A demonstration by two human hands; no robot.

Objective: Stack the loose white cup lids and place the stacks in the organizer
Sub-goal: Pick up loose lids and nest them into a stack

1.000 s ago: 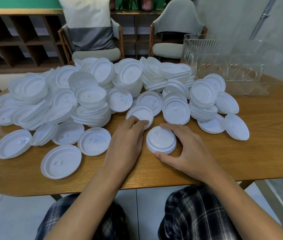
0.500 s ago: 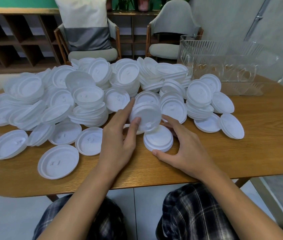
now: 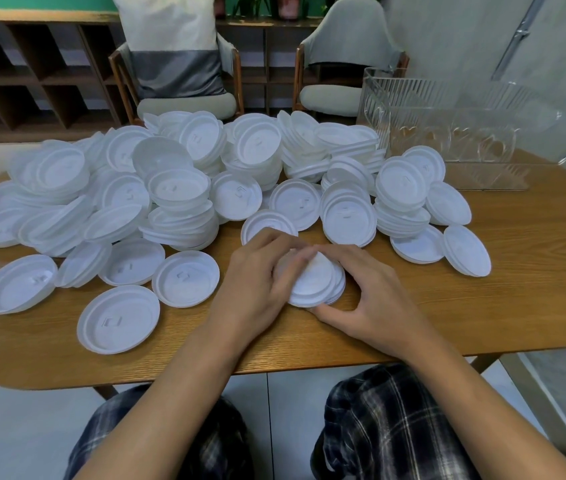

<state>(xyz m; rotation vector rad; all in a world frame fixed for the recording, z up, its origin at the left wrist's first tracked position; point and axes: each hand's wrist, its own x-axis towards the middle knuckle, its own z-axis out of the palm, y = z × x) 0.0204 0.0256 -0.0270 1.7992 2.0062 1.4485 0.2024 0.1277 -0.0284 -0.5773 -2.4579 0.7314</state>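
Note:
A small stack of white lids [image 3: 316, 284] sits on the wooden table [image 3: 517, 289] near its front edge. My left hand [image 3: 257, 282] curls round the stack's left side, fingers over the top lid. My right hand [image 3: 375, 299] cups the right side, thumb against the front rim. A large heap of loose white lids [image 3: 177, 195] spreads across the table behind and to the left. The clear plastic organizer [image 3: 454, 136] stands at the back right with nothing visible inside it.
Single lids [image 3: 119, 318] lie at the front left and two more lids [image 3: 467, 249] at the right. Two chairs [image 3: 184, 98] stand behind the table, before a wooden shelf unit. My knees in plaid trousers show below the table edge.
My left hand carried a lid from the heap down onto the stack under my right hand. Both hands now close around that stack.

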